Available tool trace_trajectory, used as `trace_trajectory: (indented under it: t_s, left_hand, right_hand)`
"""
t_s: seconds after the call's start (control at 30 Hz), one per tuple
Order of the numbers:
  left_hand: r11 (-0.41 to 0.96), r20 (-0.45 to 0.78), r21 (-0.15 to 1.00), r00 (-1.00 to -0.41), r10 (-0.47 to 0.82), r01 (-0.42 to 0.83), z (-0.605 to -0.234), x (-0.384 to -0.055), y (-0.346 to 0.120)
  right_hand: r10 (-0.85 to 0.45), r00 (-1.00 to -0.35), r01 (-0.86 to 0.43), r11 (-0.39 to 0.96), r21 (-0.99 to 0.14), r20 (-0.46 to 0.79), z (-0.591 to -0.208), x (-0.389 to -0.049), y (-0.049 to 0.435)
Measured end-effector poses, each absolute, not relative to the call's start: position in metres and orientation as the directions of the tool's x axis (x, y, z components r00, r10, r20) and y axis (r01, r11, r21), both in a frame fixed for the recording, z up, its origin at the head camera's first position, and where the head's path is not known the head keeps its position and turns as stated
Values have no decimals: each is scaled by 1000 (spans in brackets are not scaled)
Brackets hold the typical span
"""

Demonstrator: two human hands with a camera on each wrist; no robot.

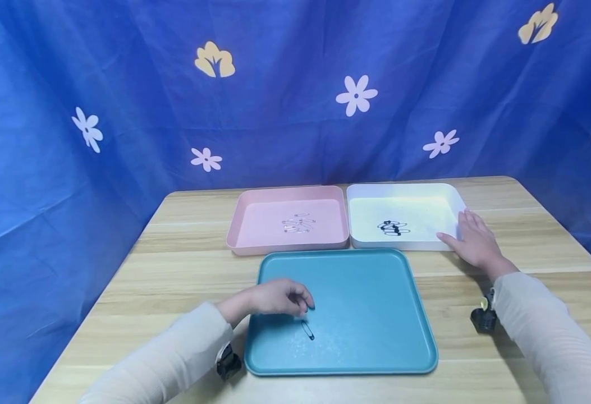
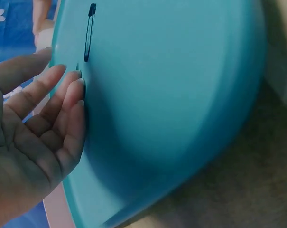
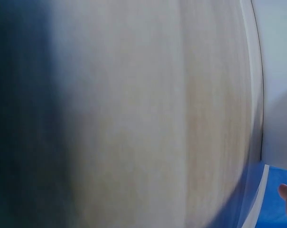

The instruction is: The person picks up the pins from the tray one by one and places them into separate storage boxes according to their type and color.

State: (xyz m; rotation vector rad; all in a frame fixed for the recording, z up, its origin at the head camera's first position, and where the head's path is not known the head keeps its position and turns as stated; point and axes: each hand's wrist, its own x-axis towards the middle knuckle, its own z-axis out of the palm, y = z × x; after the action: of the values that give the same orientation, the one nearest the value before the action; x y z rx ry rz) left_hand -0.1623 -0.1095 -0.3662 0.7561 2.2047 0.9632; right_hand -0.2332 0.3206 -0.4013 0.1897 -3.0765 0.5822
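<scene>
My left hand point(image 1: 280, 297) hovers low over the left part of the teal tray point(image 1: 366, 314), its fingers loosely bent and the thumb apart from them. Just below its fingertips lies a black safety pin point(image 1: 307, 330), which also shows in the left wrist view as a long dark safety pin point(image 2: 90, 33). A small dark sliver point(image 2: 78, 66) peeks out by the fingertips; its kind is mostly hidden. My right hand point(image 1: 474, 241) rests on the right front corner of the white tray point(image 1: 457, 196), fingers spread. Several black safety pins point(image 1: 393, 228) lie in that tray.
Left of the white tray stands a pink tray point(image 1: 244, 219) with several silver safety pins point(image 1: 298, 223). All three trays sit close together on a wooden table point(image 1: 184, 269). A blue flowered curtain point(image 1: 275, 112) hangs behind the table.
</scene>
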Motion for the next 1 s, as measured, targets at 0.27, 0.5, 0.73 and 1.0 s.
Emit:
trace_trajectory:
  t_s: [0.27,0.5,0.73,1.0]
  left_hand:
    - [598,-284,705,-620,731,382,-367,-156,-107]
    - [598,-255,673,-623,740,435,-372,-154,-107]
    - [587,-236,644,-603,762,490,-374,-154,-108]
    - [605,-241,612,-608,756,510,-372,-154,-107]
  right_hand:
    - [-114,-993,-113,925,-362,17,-401,-234,321]
    - [-113,-993,-112,927,-359,19,-402,-234,322]
    - [-112,-994,-112,927,-358,21,-403,-235,322]
    - [-115,-993,-112,925,-362,14,-402,-234,322]
